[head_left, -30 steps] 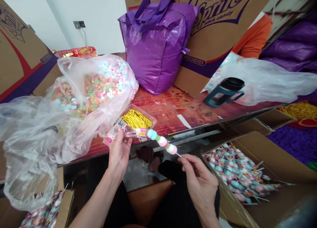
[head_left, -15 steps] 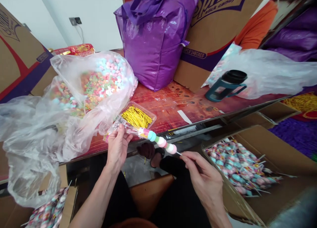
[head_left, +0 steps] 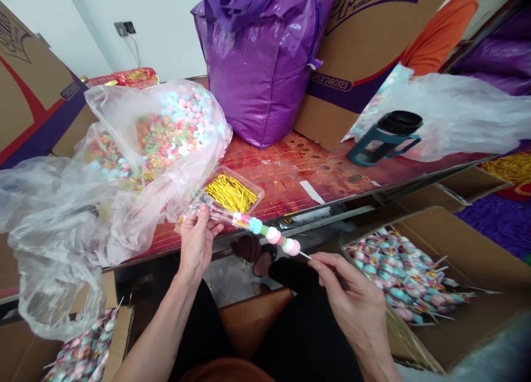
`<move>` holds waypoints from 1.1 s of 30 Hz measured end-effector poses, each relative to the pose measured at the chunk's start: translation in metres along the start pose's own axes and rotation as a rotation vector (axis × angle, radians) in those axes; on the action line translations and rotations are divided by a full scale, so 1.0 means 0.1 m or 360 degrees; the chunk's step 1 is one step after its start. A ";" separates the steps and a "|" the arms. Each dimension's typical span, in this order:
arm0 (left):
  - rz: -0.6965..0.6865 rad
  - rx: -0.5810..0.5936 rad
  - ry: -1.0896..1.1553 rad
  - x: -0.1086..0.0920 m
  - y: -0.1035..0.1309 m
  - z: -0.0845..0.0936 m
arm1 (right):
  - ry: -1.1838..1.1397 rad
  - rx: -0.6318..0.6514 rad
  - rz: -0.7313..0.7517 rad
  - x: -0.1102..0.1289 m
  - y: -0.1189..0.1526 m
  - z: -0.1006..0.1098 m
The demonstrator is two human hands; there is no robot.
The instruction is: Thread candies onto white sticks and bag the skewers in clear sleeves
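Observation:
My right hand (head_left: 352,293) pinches the white stick of a candy skewer (head_left: 274,235), threaded with soft pink, white, green and blue pieces. A clear plastic sleeve (head_left: 224,215) is held between the thumb and fingers of my left hand (head_left: 199,238). The upper end of the skewer lies at or inside the sleeve's mouth; how deep it sits I cannot tell. Just beyond the sleeve, a clear plastic tray (head_left: 261,194) holds gold twist ties (head_left: 230,191) on the red table (head_left: 282,172).
Left on the table is a big clear bag of loose candies (head_left: 174,130). A purple bag (head_left: 261,67) and a blue-green bottle (head_left: 381,139) stand behind. Cardboard boxes of wrapped skewers flank me, right (head_left: 489,277) and left (head_left: 120,338). An orange sleeve (head_left: 443,33) shows at the back.
The right hand and the skewer have shifted slightly to the right, and the view itself has moved a little. Both hands keep their grips.

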State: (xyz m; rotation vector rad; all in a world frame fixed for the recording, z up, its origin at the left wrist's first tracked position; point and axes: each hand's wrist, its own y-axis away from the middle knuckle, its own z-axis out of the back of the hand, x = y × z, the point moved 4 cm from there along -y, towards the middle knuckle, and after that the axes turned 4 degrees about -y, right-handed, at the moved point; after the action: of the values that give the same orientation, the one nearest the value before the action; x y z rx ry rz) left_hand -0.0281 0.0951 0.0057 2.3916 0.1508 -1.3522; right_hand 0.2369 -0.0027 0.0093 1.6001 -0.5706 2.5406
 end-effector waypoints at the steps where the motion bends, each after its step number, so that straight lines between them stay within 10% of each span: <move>1: -0.0009 -0.0005 -0.0003 -0.01 0.01 -0.01 | -0.0003 0.0002 -0.0003 0.00 0.00 0.00; 23: -0.0001 -0.0002 0.0071 0.00 -0.01 0.02 | -0.0394 -0.0085 -0.0328 -0.36 0.11 -0.10; 33: -0.0640 0.1030 -0.0676 -0.19 0.45 -0.24 | -0.0648 -0.0102 -0.0401 -0.40 0.23 -0.28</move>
State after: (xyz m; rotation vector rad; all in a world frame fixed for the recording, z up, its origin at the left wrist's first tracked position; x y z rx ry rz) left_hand -0.0064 0.0651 0.0454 2.5675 0.0844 -2.3660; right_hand 0.2245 -0.0089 -0.0425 2.0325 -0.4393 2.0109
